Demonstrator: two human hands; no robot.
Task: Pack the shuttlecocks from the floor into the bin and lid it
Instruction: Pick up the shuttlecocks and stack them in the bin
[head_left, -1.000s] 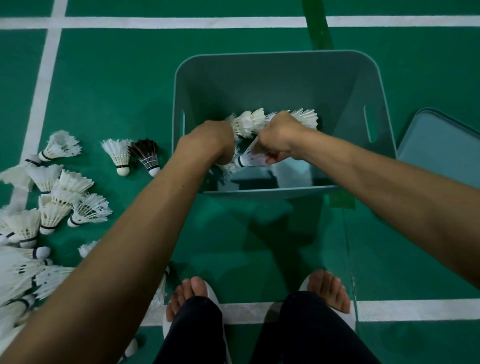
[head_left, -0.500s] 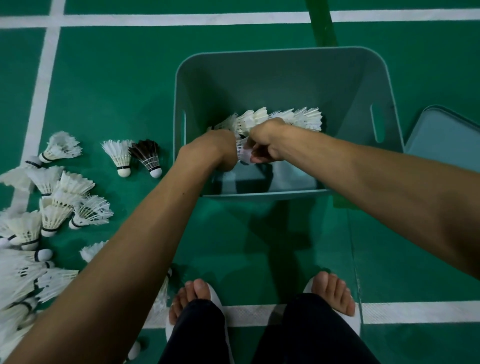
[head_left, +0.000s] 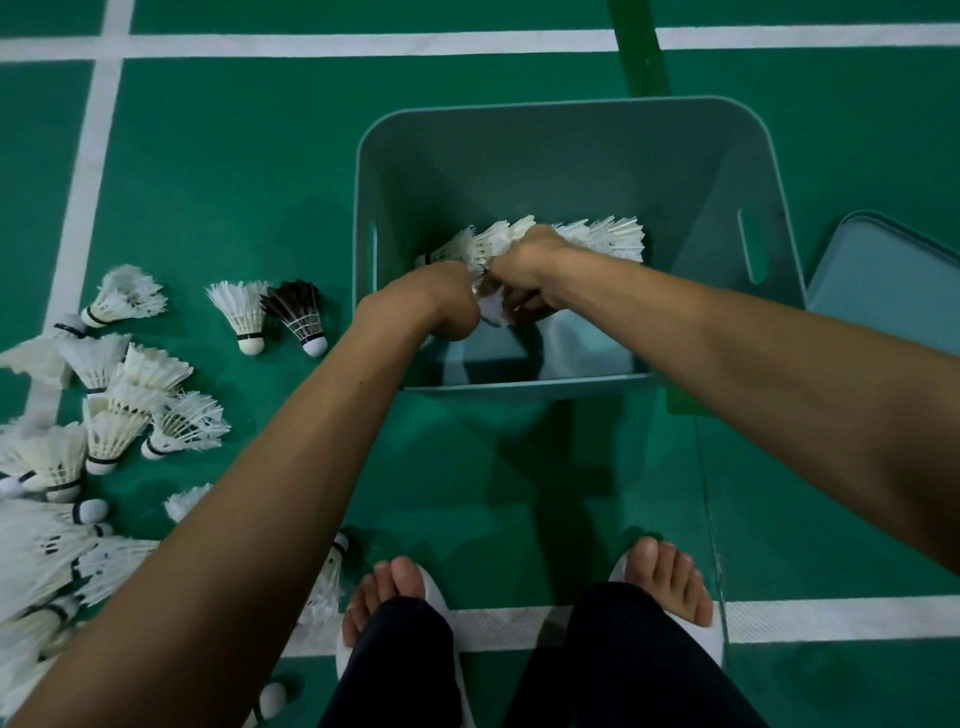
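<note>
- Sunk deeper into bin since a second ago, left hand and right hand closer: drop-off judged near.
- Both fists curled tight round one row of shuttlecocks, inside bin, 12 o'clock.
- One bin, one lid at 3 o'clock, one dark shuttlecock; loose white ones at 9 o'clock, over a dozen, overlapped.

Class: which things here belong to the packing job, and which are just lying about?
Job: bin, lid, floor shuttlecocks, shuttlecock row in the bin, left hand, right hand gripping the row.
Lying about: slippers, court lines, green tape.
</note>
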